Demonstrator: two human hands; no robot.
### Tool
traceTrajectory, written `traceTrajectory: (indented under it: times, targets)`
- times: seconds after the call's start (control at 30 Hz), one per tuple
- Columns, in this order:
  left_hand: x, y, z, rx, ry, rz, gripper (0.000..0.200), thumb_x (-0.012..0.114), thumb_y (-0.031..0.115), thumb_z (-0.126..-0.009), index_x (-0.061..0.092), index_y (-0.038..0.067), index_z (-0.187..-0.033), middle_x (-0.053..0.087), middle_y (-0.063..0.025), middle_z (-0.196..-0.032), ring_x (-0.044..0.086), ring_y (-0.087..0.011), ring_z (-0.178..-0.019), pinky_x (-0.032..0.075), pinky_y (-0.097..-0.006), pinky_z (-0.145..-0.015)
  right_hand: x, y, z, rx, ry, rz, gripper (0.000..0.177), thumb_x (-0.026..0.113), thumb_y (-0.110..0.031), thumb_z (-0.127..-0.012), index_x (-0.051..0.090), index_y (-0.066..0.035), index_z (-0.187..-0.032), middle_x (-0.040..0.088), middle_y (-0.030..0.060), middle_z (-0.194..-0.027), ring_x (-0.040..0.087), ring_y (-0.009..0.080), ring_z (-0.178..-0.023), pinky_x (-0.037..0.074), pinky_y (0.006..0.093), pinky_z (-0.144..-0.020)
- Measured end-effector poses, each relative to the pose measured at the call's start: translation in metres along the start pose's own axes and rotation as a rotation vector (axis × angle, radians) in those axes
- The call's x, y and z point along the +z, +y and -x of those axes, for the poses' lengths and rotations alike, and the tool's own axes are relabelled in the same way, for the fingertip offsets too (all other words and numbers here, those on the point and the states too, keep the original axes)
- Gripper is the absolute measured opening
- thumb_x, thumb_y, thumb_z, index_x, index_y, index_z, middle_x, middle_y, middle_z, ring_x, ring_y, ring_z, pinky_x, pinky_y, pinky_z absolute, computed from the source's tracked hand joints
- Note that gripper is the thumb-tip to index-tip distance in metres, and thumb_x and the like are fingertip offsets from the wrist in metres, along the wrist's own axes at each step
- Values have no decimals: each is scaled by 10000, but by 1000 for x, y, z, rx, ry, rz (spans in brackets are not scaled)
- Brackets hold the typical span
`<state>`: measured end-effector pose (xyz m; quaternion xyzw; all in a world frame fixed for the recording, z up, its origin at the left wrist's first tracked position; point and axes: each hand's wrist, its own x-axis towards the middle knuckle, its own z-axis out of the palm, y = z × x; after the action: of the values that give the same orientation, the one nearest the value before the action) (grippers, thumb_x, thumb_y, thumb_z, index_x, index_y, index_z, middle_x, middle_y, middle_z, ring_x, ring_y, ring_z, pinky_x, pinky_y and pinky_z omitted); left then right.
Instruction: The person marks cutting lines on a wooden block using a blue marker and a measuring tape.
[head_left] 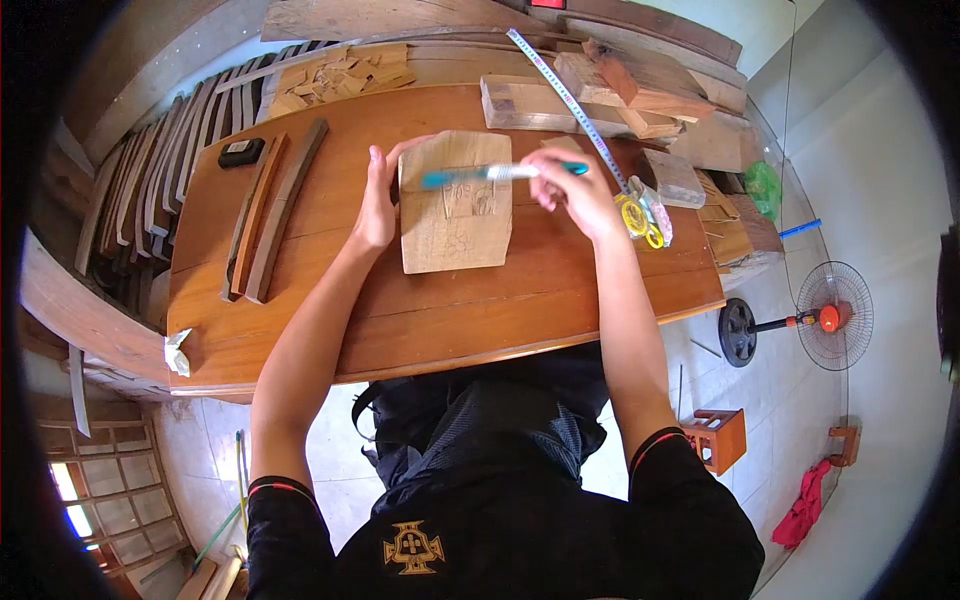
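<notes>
A pale wooden block, with faint carved or drawn marks on its face, is tilted up in front of me over the table. My left hand grips its left edge, thumb showing and the other fingers mostly hidden behind it. In the fingers of my right hand is a slim teal-and-white brush, smeared by motion. Its teal end overlaps the upper part of the block's face. Right of that hand lie yellow-handled scissors and a small plastic packet.
Three narrow wooden strips and a black box lie on the brown table at left. A measuring tape stretches across stacked timber behind. Crumpled paper sits at the near left corner; a fan stands at right.
</notes>
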<state>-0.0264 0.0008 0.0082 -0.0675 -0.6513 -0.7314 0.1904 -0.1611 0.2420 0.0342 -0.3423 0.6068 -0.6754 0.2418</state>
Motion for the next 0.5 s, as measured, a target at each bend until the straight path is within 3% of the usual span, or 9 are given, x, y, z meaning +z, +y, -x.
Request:
traceTrajectory:
  times: [0.07,0.2,0.33,0.43,0.5]
  targets:
    - [-3,-5,-1,-14,9,47,865,55,649,-986,447,-17,-1375,523,-148,-1368,457,-254,-1292,295,-391,-1135,2,0,1,23,-94,32,213,594,-166,-973,662,21,-1049,634,48,-731,542,84,-575,398,228,-491]
    - [-9,-9,1,-9,14,-26,865,58,652,-986,454,-16,-1369,527,-144,-1363,460,-251,-1287,298,-388,-1131,4,2,-7,-94,191,-117,232,603,-182,-967,657,25,-1056,638,49,-740,546,92,-577,399,226,-496]
    - [-6,-9,-2,23,-7,7,862,57,646,-989,462,-16,-1365,530,-143,-1358,460,-250,-1287,295,-384,-1131,-1,-2,1,30,-10,-17,243,600,-189,-974,655,24,-1077,639,49,-748,542,91,-581,396,224,-500]
    - [-4,-7,-1,11,12,16,860,55,640,-991,466,-17,-1363,534,-148,-1353,467,-250,-1282,301,-388,-1128,3,2,-6,-89,157,-85,242,596,-196,-978,657,16,-1078,640,48,-751,543,92,-584,399,225,-503]
    - [-5,-8,-2,19,15,-12,859,55,639,-992,466,-19,-1361,533,-150,-1356,470,-251,-1281,307,-390,-1126,2,0,-2,-34,76,-27,239,591,-190,-982,655,17,-1085,645,62,-762,550,90,-591,405,225,-506]
